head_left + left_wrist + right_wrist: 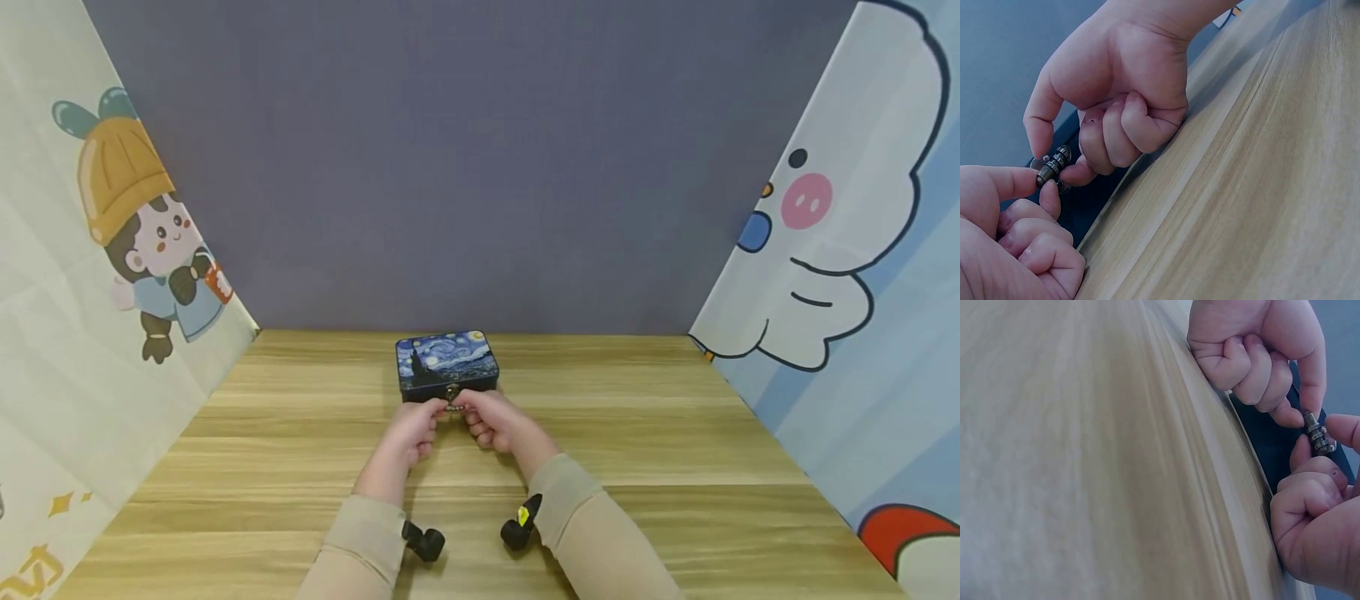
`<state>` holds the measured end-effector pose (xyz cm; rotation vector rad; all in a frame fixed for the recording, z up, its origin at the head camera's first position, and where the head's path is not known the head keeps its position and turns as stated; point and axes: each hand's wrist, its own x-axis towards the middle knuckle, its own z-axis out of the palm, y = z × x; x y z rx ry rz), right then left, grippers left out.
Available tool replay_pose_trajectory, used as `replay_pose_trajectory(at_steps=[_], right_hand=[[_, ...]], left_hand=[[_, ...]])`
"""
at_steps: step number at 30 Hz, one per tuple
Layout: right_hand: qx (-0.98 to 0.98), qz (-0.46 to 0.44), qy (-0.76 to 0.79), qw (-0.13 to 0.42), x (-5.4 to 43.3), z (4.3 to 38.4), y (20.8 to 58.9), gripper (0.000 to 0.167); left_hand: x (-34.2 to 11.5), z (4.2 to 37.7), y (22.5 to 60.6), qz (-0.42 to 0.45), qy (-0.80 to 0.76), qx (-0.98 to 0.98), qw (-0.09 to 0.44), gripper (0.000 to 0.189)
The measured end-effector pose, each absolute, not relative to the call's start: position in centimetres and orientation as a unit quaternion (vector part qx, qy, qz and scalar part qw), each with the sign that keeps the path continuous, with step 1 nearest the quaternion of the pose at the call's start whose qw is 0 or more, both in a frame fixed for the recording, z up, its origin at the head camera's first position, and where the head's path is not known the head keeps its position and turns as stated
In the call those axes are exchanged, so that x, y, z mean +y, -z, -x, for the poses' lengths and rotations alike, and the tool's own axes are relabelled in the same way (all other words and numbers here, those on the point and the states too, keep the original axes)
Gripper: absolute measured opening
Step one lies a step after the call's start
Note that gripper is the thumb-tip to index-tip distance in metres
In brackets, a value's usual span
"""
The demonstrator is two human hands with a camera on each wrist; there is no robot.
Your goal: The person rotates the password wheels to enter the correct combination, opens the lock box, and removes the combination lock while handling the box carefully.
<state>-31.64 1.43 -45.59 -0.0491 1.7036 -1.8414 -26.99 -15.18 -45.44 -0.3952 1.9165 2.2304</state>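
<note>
A small bronze combination padlock (pixel 1054 166) with ridged number rings hangs at the front clasp (pixel 452 391) of a box. The box (pixel 448 358) is dark blue, its lid printed with a swirling starry night picture. My left hand (pixel 412 432) pinches one end of the padlock between thumb and forefinger, the other fingers curled into the palm. From the other side, my right hand (pixel 498 421) has thumb and forefinger on the ringed part, its remaining fingers also folded. In the right wrist view, the padlock (pixel 1317 434) shows between both hands' fingertips, partly covered.
The wood-grain table (pixel 300 450) runs back to a grey-blue panel (pixel 465 167). Cartoon-printed sheets stand on either side, one at the left (pixel 67 333) and one at the right (pixel 862 250). Black devices sit at the left cuff (pixel 426 543) and right cuff (pixel 517 532).
</note>
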Motion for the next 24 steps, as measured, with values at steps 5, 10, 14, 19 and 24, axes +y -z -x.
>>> replay_pose_trajectory(at_steps=[5,10,14,19,24], right_hand=[[0.652,0.015,0.695,0.303,1.13,31.66,45.71,0.035],[0.653,0.015,0.695,0.301,1.07,31.71,45.74,0.031],[0.653,0.014,0.693,0.303,1.06,31.7,45.68,0.025],[0.654,0.016,0.692,0.306,0.92,31.74,45.64,0.025],[0.654,0.017,0.693,0.302,0.65,31.75,45.74,0.025]], left_hand=[[-15.21,27.08,45.49,0.129,-0.75,0.642,0.089,0.028],[-15.13,27.15,45.45,0.127,-0.751,0.642,0.089,0.027],[-15.07,27.15,45.38,0.127,-0.749,0.644,0.089,0.026],[-15.08,27.15,45.31,0.13,-0.748,0.644,0.087,0.025],[-15.21,27.2,45.41,0.13,-0.749,0.644,0.085,0.024]])
